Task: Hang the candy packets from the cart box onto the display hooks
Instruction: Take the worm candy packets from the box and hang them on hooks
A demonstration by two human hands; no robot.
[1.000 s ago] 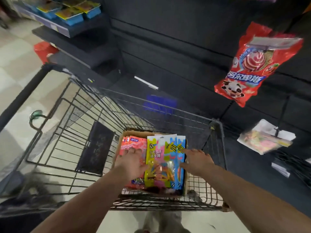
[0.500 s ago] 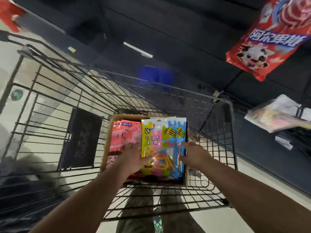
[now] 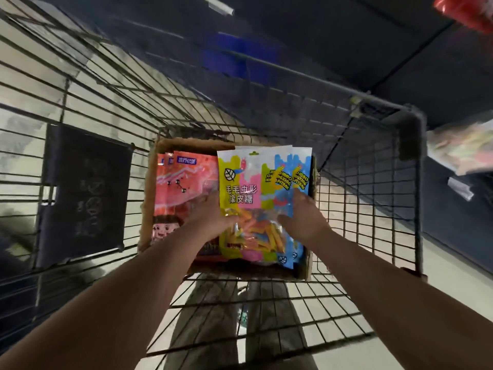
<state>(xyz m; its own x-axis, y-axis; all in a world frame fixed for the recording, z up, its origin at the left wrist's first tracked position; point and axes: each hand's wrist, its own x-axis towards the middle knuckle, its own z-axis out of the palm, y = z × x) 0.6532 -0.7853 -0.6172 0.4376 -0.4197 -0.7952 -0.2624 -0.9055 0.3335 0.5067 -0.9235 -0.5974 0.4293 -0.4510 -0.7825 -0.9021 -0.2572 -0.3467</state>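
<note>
Candy packets (image 3: 249, 198) between both hands (image 3: 210, 222)

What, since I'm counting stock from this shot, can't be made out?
Head view, packet count: the front yellow packet covers those stacked behind in the box.
Left hand grip: fingers hidden behind that packet.
Red bag: cut off by the top edge.
Hanging packet, right edge: motion-blurred.
</note>
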